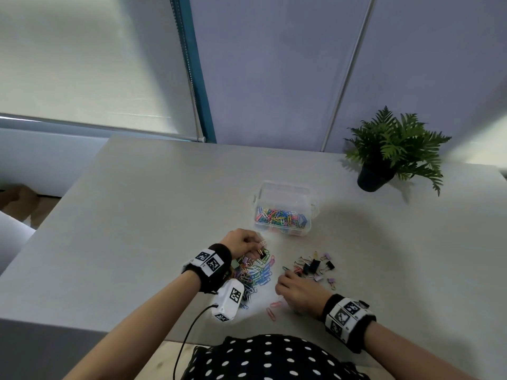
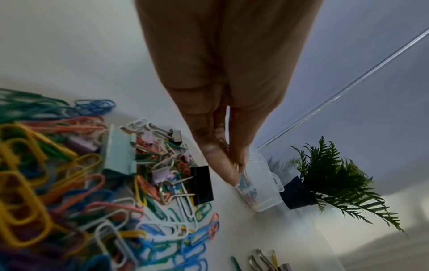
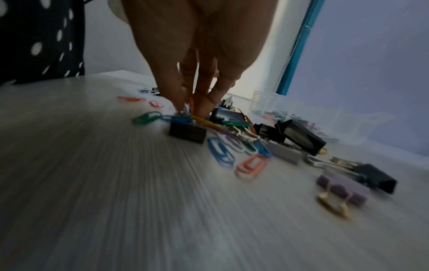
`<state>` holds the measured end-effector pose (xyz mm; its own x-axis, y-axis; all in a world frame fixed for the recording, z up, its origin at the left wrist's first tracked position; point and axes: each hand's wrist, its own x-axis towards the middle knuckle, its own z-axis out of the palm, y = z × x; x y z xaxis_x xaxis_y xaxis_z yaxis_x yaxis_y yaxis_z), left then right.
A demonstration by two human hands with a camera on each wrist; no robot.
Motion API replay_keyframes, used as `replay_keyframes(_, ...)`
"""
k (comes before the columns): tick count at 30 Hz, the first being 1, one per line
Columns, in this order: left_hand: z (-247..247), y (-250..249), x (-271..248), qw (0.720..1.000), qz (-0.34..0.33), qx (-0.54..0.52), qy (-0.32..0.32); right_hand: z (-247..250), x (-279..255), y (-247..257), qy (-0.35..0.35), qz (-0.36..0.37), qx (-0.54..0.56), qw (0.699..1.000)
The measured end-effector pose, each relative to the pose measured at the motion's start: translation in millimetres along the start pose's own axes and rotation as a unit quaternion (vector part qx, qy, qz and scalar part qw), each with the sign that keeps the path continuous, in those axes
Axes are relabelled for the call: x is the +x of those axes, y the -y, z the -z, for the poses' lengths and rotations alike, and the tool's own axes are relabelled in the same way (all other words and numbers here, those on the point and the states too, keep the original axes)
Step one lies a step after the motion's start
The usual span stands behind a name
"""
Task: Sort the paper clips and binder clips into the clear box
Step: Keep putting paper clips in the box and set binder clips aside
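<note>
A clear box [image 1: 285, 193] stands mid-table with coloured paper clips lying in it; it also shows in the wrist views [image 2: 267, 192] [image 3: 278, 102]. In front of it lies a mixed heap of paper clips [image 1: 255, 272] [image 2: 69, 183], with a mint binder clip [image 2: 118, 152] and a black one [image 2: 203, 183] among them. My left hand [image 1: 256, 246] [image 2: 234, 165] hovers over the heap's far end and pinches a few paper clips. To the right lies a group of binder clips [image 1: 312, 266] [image 3: 297, 135]. My right hand [image 1: 284, 275] [image 3: 188, 108] pinches a paper clip at that group's left edge; the view is blurred.
A potted fern [image 1: 389, 152] [image 2: 325, 179] stands at the table's back right. Two pink paper clips [image 1: 273, 308] lie loose near my right wrist. A white wrist camera [image 1: 229, 300] with a black cable hangs under my left wrist, close to the table's front edge.
</note>
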<state>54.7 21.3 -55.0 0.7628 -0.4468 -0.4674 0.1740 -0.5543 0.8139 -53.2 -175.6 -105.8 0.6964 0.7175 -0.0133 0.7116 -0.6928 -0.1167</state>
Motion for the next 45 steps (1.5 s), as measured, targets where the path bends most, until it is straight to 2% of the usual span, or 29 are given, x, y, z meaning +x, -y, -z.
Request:
replay_keyframes(1, -0.6, -0.8, 3.3, 1.000, -0.001, 0.002, -0.003, 2.4, 0.6, 1.0, 0.005, -0.024, 0.017, 1.000)
replay_keyframes(3, -0.5, -5.3, 8.9, 1.000, -0.005, -0.004, -0.008, 6.8, 1.1, 0.4, 0.032, -0.066, 0.148, 0.986)
replay_keyframes(6, 0.9, -14.8, 15.6, 1.000, -0.007, -0.027, -0.010, 19.3, 1.5, -10.5, 0.016, -0.161, 0.309, 0.937)
replay_keyframes(9, 3.4, -26.7, 22.0, 1.000, -0.003, -0.029, -0.011, 38.5, 0.0, -24.6, -0.047, -0.272, 0.444, 0.852)
replay_keyframes(12, 8.2, -36.4, 31.5, 1.000, -0.009, 0.012, -0.027, 60.7, 3.0, -42.7, -0.136, -0.343, 0.582, 0.725)
replay_keyframes(13, 10.3, -39.4, 36.1, 0.999, -0.011, 0.027, -0.039, 67.9, 6.2, -49.4, -0.168, -0.356, 0.604, 0.693)
replay_keyframes(16, 14.5, -53.0, 48.9, 0.995, -0.016, 0.076, -0.067, 84.8, 25.4, -70.7, -0.248, -0.368, 0.638, 0.629)
replay_keyframes(18, 16.7, -63.4, 55.0, 0.986, -0.024, 0.142, -0.087, 88.6, 41.7, -82.7, -0.273, -0.382, 0.632, 0.617)
replay_keyframes(20, 19.4, -72.4, 56.7, 0.974, -0.030, 0.204, -0.088, 86.4, 57.3, -92.4, -0.272, -0.409, 0.611, 0.621)
replay_keyframes(23, 22.1, -78.1, 55.9, 0.969, -0.034, 0.240, -0.048, 75.9, 72.1, -103.9, -0.247, -0.438, 0.591, 0.631)
replay_keyframes(24, 22.2, -78.4, 53.3, 0.966, -0.041, 0.252, -0.044, 74.2, 73.7, -105.9, -0.226, -0.443, 0.570, 0.654)
replay_keyframes(27, 17.3, -78.0, 37.1, 0.949, -0.110, 0.289, -0.057, 83.4, 64.8, -95.7, -0.165, -0.419, 0.401, 0.797)
replay_keyframes(28, 13.2, -77.3, 29.3, 0.945, -0.136, 0.294, -0.049, 88.1, 57.9, -86.9, -0.159, -0.388, 0.361, 0.833)
replay_keyframes(30, 1.6, -68.6, 15.9, 0.942, -0.151, 0.301, -0.003, 94.5, 40.5, -66.5, -0.119, -0.309, 0.320, 0.888)
replay_keyframes(33, -21.7, -48.7, -5.1, 0.935, -0.124, 0.323, 0.076, 88.5, 13.0, -37.3, 0.044, -0.190, 0.217, 0.956)
replay_keyframes(35, -39.8, -37.4, -22.1, 0.921, -0.114, 0.356, 0.108, 75.1, -0.5, -21.5, 0.145, -0.145, 0.103, 0.973)
replay_keyframes(36, -48.4, -31.6, -29.6, 0.910, -0.116, 0.381, 0.118, 66.3, -4.6, -15.5, 0.173, -0.139, 0.064, 0.973)
replay_keyframes(38, -63.7, -18.5, -40.3, 0.882, -0.117, 0.439, 0.127, 53.3, -7.2, -6.2, 0.192, -0.149, 0.053, 0.969)
replay_keyframes(39, -70.1, -10.6, -41.9, 0.872, -0.114, 0.459, 0.126, 46.2, -7.6, -4.2, 0.190, -0.157, 0.054, 0.968)
replay_keyframes(41, -80.0, 0.3, -43.3, 0.870, -0.103, 0.470, 0.113, 33.9, -6.9, -6.0, 0.143, -0.163, 0.041, 0.975)
replay_keyframes(45, -86.2, 5.5, -37.0, 0.890, -0.104, 0.439, 0.060, 27.8, -3.3, -13.7, 0.117, -0.220, 0.108, 0.962)
